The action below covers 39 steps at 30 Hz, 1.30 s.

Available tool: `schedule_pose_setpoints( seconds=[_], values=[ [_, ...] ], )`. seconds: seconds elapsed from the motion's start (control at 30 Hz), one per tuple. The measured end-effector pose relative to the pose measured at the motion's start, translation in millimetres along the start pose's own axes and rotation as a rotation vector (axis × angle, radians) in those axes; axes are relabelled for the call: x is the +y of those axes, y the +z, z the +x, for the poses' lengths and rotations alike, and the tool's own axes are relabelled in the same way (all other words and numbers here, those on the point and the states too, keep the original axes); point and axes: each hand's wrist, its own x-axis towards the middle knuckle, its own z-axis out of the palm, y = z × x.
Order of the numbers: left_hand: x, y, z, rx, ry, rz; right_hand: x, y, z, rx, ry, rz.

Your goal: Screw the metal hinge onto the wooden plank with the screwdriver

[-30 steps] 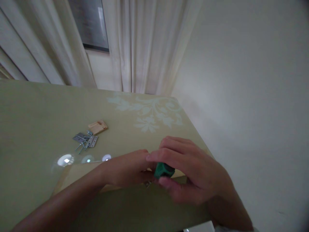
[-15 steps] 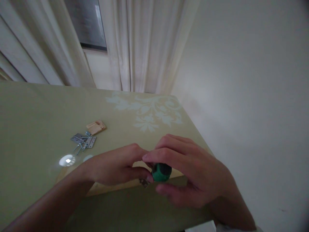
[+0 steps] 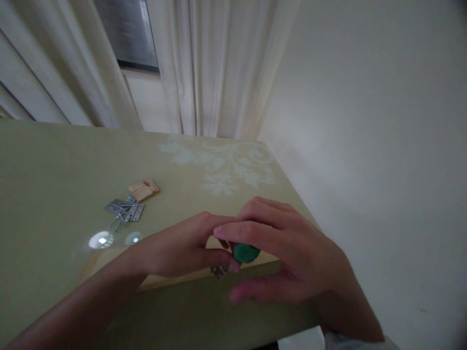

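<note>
A screwdriver (image 3: 246, 253) with a green handle is seen nearly end-on above the near edge of a pale wooden board (image 3: 175, 280). My left hand (image 3: 186, 245) has its thumb and fingers closed around the screwdriver's lower part; the tip is hidden. My right hand (image 3: 288, 255) arches over the handle, fingers along its far side and the thumb held apart from it. Just below my left thumb, a small metal hinge (image 3: 219, 272) shows at the board's edge, partly covered.
On the table (image 3: 54, 194), left of my hands, lie several metal hinges (image 3: 135, 212) with loose screws (image 3: 118, 222). Small wooden pieces (image 3: 145, 188) lie just behind them. Curtains (image 3: 226, 68) hang beyond the far edge, and a white wall (image 3: 383, 146) stands to the right.
My right thumb has moved a little farther from the handle. The handle's visible end now shows green where black showed before. The view has shifted slightly.
</note>
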Motion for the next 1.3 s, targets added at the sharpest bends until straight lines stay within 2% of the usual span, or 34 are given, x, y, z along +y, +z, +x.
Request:
schedule_pose_setpoints(
  seconds=[0.13, 0.4, 0.6, 0.8, 0.87, 1.03, 1.2, 1.3],
  values=[
    [2.7, 4.4, 1.7, 0.098, -0.037, 0.065, 0.0, 0.6, 0.4, 0.056, 0.05, -0.09],
    [13.4, -5.3, -4.0, 0.036, -0.006, 0.024, 1.6, -1.0, -2.9, -0.03, -0.027, 0.097],
    [10.8, 3.4, -1.6, 0.161, -0.038, 0.128, 4.0, -1.1, -1.9, 0.034, -0.005, 0.001],
    [8.0, -0.9, -2.6, 0.011, 0.013, 0.087, 3.7, 0.7, -3.7, 0.012, -0.053, 0.103],
    [6.8, 0.3, -0.3, 0.019, 0.022, 0.058, 3.6, 0.9, -3.7, 0.037, -0.036, 0.105],
    [8.6, 5.1, 2.3, 0.133, 0.006, 0.088, 4.1, -0.4, -3.1, 0.067, 0.01, 0.008],
    [5.2, -0.6, -1.6, 0.039, 0.012, 0.071, 2.2, -1.3, -2.0, 0.013, -0.024, 0.065],
    [5.0, 2.1, 1.5, 0.114, 0.012, 0.097, 2.0, -0.3, -2.2, 0.059, -0.021, 0.111]
  ],
)
